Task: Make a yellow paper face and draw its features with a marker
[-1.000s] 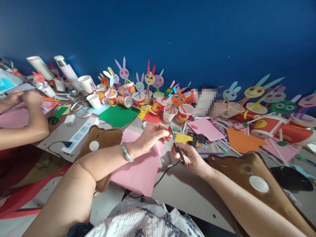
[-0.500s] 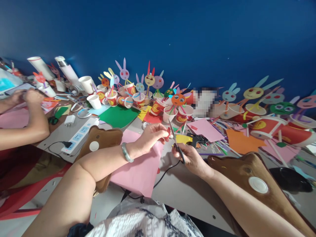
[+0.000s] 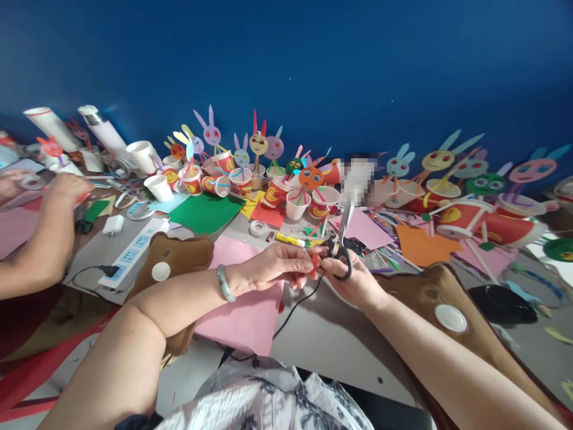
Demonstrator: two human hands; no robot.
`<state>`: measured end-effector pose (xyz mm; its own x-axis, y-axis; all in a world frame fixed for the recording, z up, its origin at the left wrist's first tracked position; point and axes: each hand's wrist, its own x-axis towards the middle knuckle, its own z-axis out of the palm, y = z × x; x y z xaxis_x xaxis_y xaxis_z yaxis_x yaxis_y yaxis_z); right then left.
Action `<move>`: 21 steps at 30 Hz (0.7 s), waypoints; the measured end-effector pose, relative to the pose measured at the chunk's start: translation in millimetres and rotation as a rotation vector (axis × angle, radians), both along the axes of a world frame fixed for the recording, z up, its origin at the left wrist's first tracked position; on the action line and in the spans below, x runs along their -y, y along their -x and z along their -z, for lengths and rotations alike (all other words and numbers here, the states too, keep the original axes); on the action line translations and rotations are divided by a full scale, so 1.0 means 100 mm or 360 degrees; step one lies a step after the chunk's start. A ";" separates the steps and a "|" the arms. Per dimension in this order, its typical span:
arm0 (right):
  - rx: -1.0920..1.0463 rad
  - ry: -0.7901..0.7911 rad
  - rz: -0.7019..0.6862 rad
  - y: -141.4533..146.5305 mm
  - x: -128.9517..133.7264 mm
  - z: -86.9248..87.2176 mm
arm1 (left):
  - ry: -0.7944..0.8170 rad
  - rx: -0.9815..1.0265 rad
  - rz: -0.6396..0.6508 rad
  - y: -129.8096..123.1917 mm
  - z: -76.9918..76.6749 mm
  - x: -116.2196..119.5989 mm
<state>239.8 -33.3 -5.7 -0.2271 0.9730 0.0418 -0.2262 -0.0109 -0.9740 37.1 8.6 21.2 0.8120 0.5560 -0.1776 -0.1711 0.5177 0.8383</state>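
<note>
Between its fingertips my left hand [image 3: 284,264] pinches a small red paper piece [image 3: 314,265]. My right hand [image 3: 351,276] is wrapped round the black-handled scissors [image 3: 344,239], whose blades point up and away from me. The thumb and forefinger of that hand touch the right side of the red piece. A pink sheet [image 3: 242,316] lies under my left wrist. Just beyond my hands are a yellow glue stick [image 3: 290,240] and a roll of clear tape [image 3: 258,228].
Paper cups with rabbit-faced figures [image 3: 242,173] line the blue wall. A green sheet [image 3: 206,212], a power strip [image 3: 134,254] and brown bear-shaped cushions [image 3: 441,298] lie on the table [image 3: 331,352]. At the left, another person's hands [image 3: 62,194] hold tape and red paper.
The scissors have swung upright, away from the red piece, and my right hand's fingertips have come to the red piece. The view has shifted right. The other person's hands have moved apart.
</note>
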 end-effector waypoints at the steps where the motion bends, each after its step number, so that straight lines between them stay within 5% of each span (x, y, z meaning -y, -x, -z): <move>1: -0.0040 0.0031 -0.0123 0.00 0.01 -0.01 | 0.0043 -0.0007 0.0063 0.00 0.01 0.01; 5: -0.0107 0.0072 -0.0375 -0.02 0.03 -0.03 | 0.0131 -0.0053 0.0251 0.01 0.05 0.03; 21: -0.0148 0.0117 -0.0388 -0.01 0.03 -0.03 | 0.0136 -0.0032 0.0363 0.01 0.14 0.01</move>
